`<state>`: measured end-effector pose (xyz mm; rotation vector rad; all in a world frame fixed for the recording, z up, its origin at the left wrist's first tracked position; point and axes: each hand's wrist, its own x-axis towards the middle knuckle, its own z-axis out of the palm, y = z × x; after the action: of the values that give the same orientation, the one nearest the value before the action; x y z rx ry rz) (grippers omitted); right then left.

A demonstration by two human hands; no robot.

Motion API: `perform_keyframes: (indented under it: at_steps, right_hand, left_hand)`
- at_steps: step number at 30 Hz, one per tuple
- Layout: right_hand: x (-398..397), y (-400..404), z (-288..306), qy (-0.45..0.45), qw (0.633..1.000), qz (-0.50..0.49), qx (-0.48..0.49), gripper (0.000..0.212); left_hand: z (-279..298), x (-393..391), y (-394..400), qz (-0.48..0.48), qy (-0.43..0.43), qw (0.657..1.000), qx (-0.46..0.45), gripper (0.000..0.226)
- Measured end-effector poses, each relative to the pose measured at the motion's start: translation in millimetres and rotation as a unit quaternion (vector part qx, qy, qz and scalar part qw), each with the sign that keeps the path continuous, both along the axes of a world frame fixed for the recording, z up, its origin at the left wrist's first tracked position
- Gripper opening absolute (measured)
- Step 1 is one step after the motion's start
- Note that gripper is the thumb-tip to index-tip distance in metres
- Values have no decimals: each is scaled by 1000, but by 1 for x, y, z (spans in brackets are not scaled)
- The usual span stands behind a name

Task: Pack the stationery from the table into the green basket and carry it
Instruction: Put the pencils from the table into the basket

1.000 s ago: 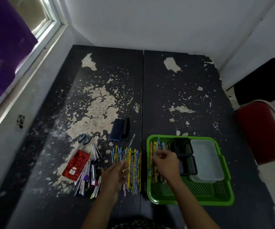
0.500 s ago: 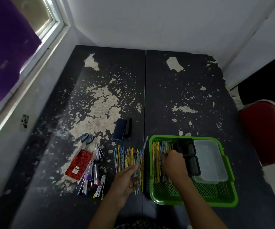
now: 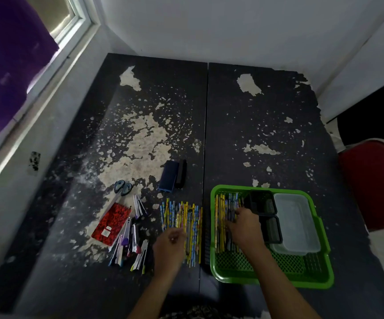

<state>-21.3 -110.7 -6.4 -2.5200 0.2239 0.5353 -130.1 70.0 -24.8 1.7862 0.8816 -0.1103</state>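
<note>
From the head camera: the green basket (image 3: 271, 276) sits on the right half of the dark, peeling table (image 3: 267, 116). The right hand (image 3: 244, 226) is down inside it, fingers spread flat over the pencils (image 3: 221, 217) already lined up along its left side. Beside them lie two black trays (image 3: 263, 203) and a clear plastic box (image 3: 296, 222). Just left of the basket, the row of loose pencils (image 3: 181, 219) lies on the table. The left hand (image 3: 169, 248) hovers at their near end, blurred; fingers look curled, but whether it grips a pencil I cannot tell. Further left: pens (image 3: 131, 245), a red notebook (image 3: 111, 223), scissors (image 3: 122, 188), a blue case (image 3: 169, 176).
</note>
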Motion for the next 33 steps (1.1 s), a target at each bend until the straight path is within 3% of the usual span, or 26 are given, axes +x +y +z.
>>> perform_keyframes:
  at_steps: [3,8,18,27,33]
  right_hand:
    - [0,-2,-12,-2,997,39,-71,19]
    - [-1,2,-11,-11,994,46,-98,17]
    - [-16,-4,-2,-45,997,48,-49,22]
    - [-23,-4,10,-53,998,34,-18,23]
    - [-21,7,23,-109,991,41,73,18]
  left_hand:
    - [-20,-14,29,4,42,995,92,7]
    - [-44,-25,50,-35,104,981,163,11]
    - [-46,-8,44,-133,140,950,246,25]
    - [-38,-2,48,-119,153,961,199,25]
    - [1,5,28,-97,19,989,112,18]
